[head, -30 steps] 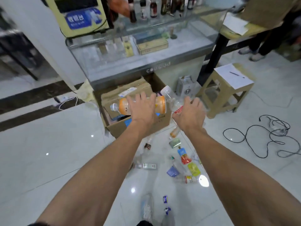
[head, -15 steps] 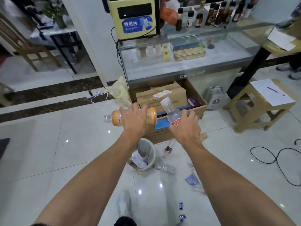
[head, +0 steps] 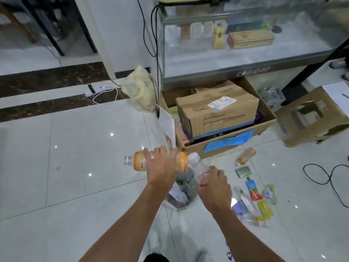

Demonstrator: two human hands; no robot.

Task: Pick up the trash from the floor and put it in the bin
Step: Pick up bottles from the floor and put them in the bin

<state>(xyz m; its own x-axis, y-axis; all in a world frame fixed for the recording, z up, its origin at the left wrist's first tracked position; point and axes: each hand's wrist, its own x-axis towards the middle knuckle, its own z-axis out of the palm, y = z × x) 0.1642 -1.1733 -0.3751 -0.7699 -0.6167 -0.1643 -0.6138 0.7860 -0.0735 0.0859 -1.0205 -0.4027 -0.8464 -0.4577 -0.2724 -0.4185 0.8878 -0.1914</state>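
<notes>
Left hand (head: pixel 162 170) is wrapped over the middle of an orange-labelled bottle (head: pixel 139 161), held sideways with its open neck pointing left and its base toward the right hand. Right hand (head: pixel 214 188) grips a clear bottle (head: pixel 198 166) around the lower body, white cap tilted up and to the left, nearly touching the orange bottle's base. Both bottles sit directly above the bin (head: pixel 186 193), which stands on the floor (head: pixel 75 167) between the two forearms; its rim is mostly hidden by the hands, paper and wrappers visible inside. More trash lies on the tiles right of the right hand: a small orange bottle (head: pixel 245 156), a green packet (head: pixel 243 171), a red-and-blue pouch (head: pixel 253 189), a yellow-green sachet (head: pixel 265 208), another clear bottle (head: pixel 245 200); all well clear of the bin. Open cardboard box (head: pixel 226 142) with blue tape sits just behind the hands, under a glass counter (head: pixel 245 59). Black cable (head: pixel 324 178) on the floor at far right.
</notes>
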